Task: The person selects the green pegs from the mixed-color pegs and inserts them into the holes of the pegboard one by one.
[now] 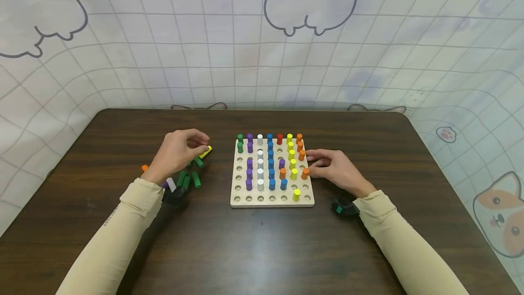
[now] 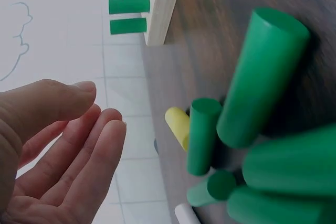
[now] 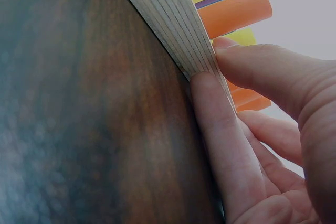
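A wooden pegboard lies on the table, with columns of green, purple, white, blue, yellow and orange pegs and one red peg. My left hand hovers over loose pegs left of the board. In the left wrist view, its thumb and fingertips are apart with nothing between them; a loose yellow peg and several green pegs lie beyond. With thumb on the top edge and index finger against the side, my right hand grips the board's right edge, close to an orange peg.
Among the loose pegs are a white peg and an orange peg, partly behind the left arm. Both wrists carry black straps. Behind the dark wooden table hangs a gridded white cloth.
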`<state>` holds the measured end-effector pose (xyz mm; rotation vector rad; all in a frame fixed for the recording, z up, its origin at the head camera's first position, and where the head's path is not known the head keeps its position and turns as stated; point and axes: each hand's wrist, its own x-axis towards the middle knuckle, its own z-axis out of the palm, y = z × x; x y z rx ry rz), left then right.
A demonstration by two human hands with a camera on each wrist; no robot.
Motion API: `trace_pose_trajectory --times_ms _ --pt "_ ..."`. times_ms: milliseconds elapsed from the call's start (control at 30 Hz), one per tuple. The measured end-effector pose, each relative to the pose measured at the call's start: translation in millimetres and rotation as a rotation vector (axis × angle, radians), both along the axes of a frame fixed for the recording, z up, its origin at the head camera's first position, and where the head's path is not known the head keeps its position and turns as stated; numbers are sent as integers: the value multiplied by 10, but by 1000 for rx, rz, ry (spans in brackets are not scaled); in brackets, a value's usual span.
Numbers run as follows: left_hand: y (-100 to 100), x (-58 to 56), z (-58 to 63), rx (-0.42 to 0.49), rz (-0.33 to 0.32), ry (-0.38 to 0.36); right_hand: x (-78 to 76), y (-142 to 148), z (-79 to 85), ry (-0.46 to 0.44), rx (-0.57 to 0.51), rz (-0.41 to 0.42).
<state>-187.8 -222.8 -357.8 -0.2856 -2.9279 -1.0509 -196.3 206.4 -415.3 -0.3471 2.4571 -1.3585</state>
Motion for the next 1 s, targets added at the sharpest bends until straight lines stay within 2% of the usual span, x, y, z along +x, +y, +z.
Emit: trace_pose_trajectory --times_ms 300,633,1000 --pt "-126 -2 -47 -5 -21 12 3 24 3 3 -3 -5" --pt "-324 -15 -112 -59 -33 11 -17 30 -27 7 -9 1" --pt "-450 -4 -184 -81 -6 -20 -10 -4 -32 16 4 -6"
